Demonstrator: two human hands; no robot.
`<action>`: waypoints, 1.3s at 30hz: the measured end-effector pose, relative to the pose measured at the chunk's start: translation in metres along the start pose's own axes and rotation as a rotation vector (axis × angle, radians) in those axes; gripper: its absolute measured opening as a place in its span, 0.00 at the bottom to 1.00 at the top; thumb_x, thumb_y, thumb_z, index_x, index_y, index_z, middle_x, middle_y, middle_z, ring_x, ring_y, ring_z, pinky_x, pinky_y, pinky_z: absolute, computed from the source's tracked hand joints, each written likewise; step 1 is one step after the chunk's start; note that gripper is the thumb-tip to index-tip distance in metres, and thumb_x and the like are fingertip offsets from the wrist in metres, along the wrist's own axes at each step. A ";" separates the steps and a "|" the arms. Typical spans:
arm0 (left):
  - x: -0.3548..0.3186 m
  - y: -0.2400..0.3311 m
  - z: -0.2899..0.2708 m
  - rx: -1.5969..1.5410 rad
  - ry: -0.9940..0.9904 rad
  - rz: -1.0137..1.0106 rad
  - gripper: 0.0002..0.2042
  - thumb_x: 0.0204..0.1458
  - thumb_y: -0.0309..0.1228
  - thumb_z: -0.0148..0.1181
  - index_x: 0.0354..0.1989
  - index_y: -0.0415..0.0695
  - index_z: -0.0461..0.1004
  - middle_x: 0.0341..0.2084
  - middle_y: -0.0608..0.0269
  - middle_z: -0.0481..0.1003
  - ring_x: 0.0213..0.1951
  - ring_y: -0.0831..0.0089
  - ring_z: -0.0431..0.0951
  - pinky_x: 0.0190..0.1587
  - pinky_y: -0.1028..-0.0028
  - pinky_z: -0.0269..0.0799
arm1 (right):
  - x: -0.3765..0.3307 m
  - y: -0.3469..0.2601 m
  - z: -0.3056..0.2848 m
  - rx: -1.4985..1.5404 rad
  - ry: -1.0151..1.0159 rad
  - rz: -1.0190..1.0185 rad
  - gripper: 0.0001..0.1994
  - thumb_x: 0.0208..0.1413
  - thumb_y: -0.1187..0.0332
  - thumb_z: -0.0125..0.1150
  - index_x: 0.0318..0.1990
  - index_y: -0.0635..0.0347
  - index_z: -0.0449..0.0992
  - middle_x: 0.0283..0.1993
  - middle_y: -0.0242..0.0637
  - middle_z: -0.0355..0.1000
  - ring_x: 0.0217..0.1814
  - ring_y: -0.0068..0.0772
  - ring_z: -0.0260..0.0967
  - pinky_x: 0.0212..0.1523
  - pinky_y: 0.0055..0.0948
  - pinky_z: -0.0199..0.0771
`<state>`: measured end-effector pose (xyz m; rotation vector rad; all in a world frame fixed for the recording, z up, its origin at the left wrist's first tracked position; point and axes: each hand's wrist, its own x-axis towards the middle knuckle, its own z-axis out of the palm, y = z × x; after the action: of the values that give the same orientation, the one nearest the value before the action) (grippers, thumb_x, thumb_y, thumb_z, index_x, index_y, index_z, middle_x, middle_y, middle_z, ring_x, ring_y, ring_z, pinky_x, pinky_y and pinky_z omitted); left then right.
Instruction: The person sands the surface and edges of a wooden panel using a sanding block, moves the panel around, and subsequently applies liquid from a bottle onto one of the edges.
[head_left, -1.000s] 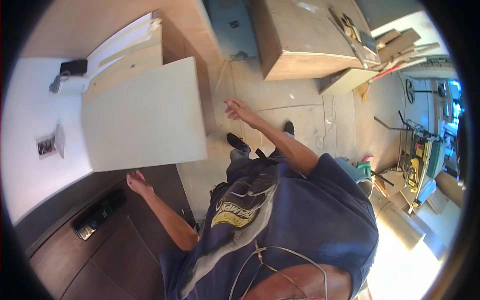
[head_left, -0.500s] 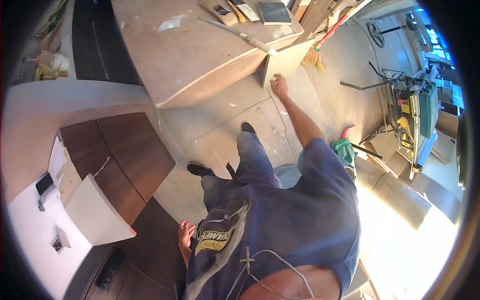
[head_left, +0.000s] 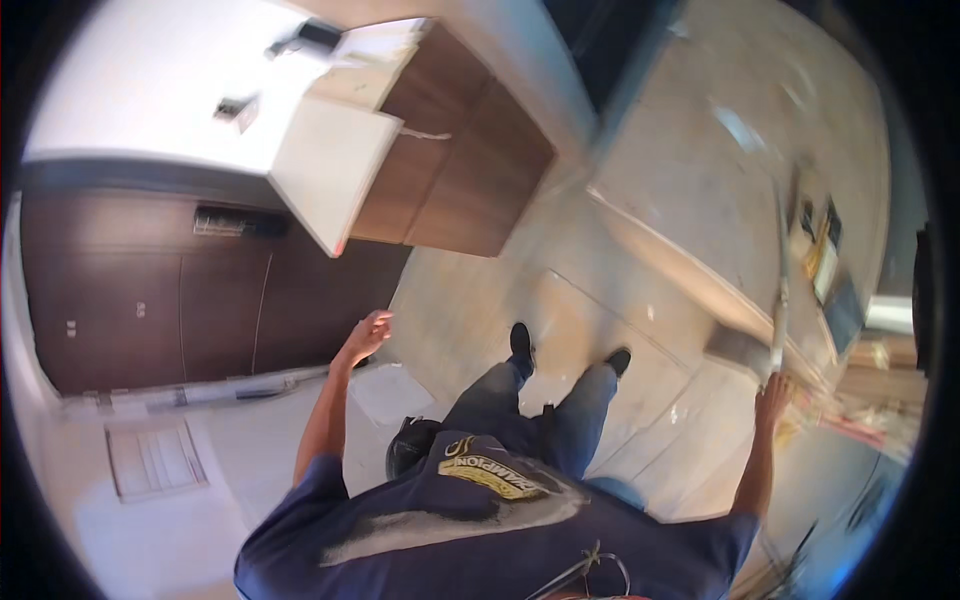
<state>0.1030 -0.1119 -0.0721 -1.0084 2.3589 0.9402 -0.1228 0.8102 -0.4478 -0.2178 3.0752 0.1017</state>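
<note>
My left hand (head_left: 370, 335) is held out in the air at the left, over the floor, its fingers loosely apart with nothing in them. At the right, my right hand (head_left: 772, 395) is at the near edge of a wooden worktable (head_left: 690, 150), close to the handle end of a long handsaw (head_left: 782, 310). Its fingers are blurred, so whether they grip anything does not show. A grey-brown panel (head_left: 738, 346) is beside that hand, below the table edge. A dark notebook-like block (head_left: 843, 315) and small tools (head_left: 818, 245) lie on the tabletop, smeared by motion.
A dark brown cabinet (head_left: 470, 165) with a pale board (head_left: 335, 165) against it stands ahead on the left. Dark brown doors (head_left: 150, 290) line the left wall, with a vent grille (head_left: 155, 460) nearer. Wood pieces (head_left: 880, 385) lie at the right.
My view has swung to the left, so the table now appears at the right. My left arm has lifted outward. The pale board my right hand was touching is no longer clear to see.
</note>
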 end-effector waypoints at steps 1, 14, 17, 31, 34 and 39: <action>-0.026 -0.008 -0.010 0.089 0.015 -0.059 0.20 0.67 0.36 0.55 0.64 0.42 0.68 0.53 0.49 0.78 0.50 0.62 0.81 0.52 0.64 0.76 | 0.001 -0.040 0.002 0.134 -0.289 0.017 0.24 0.54 0.71 0.66 0.59 0.56 0.70 0.51 0.45 0.73 0.55 0.51 0.73 0.48 0.49 0.75; 0.021 0.009 0.119 0.303 -0.212 0.351 0.19 0.64 0.36 0.54 0.61 0.43 0.72 0.53 0.49 0.78 0.56 0.53 0.76 0.61 0.60 0.71 | -0.016 -0.055 -0.074 0.187 -0.618 -0.383 0.21 0.56 0.71 0.58 0.59 0.44 0.73 0.32 0.42 0.80 0.34 0.48 0.80 0.37 0.46 0.80; 0.026 0.044 0.165 0.286 -0.312 0.500 0.21 0.62 0.38 0.57 0.61 0.42 0.72 0.58 0.50 0.74 0.60 0.53 0.73 0.65 0.60 0.67 | -0.019 -0.161 -0.186 0.195 -0.497 -0.645 0.20 0.57 0.69 0.61 0.58 0.47 0.72 0.30 0.44 0.79 0.32 0.51 0.79 0.34 0.47 0.79; -0.053 0.127 0.081 -0.356 -0.014 1.167 0.27 0.51 0.47 0.72 0.52 0.42 0.75 0.42 0.50 0.79 0.45 0.52 0.80 0.48 0.58 0.74 | -0.042 -0.443 -0.640 0.444 -0.338 -0.646 0.19 0.52 0.71 0.72 0.50 0.61 0.73 0.35 0.49 0.81 0.36 0.53 0.81 0.37 0.41 0.79; -0.064 0.126 0.008 -0.391 0.151 1.271 0.22 0.52 0.47 0.71 0.45 0.43 0.76 0.33 0.52 0.80 0.36 0.52 0.81 0.40 0.60 0.76 | -0.059 -0.493 -0.731 0.414 -0.174 -0.671 0.16 0.53 0.70 0.72 0.47 0.64 0.75 0.34 0.46 0.82 0.35 0.40 0.82 0.38 0.33 0.77; -0.092 0.148 -0.068 -0.527 0.370 1.335 0.21 0.54 0.49 0.69 0.40 0.43 0.75 0.26 0.50 0.79 0.33 0.52 0.81 0.36 0.60 0.75 | -0.080 -0.564 -0.857 0.401 0.007 -0.736 0.17 0.53 0.66 0.73 0.46 0.63 0.76 0.39 0.37 0.82 0.42 0.33 0.76 0.49 0.32 0.71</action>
<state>0.0462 -0.0411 0.0917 0.5508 3.0894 1.9933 -0.0079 0.2048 0.3764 -1.2660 2.7185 -0.5321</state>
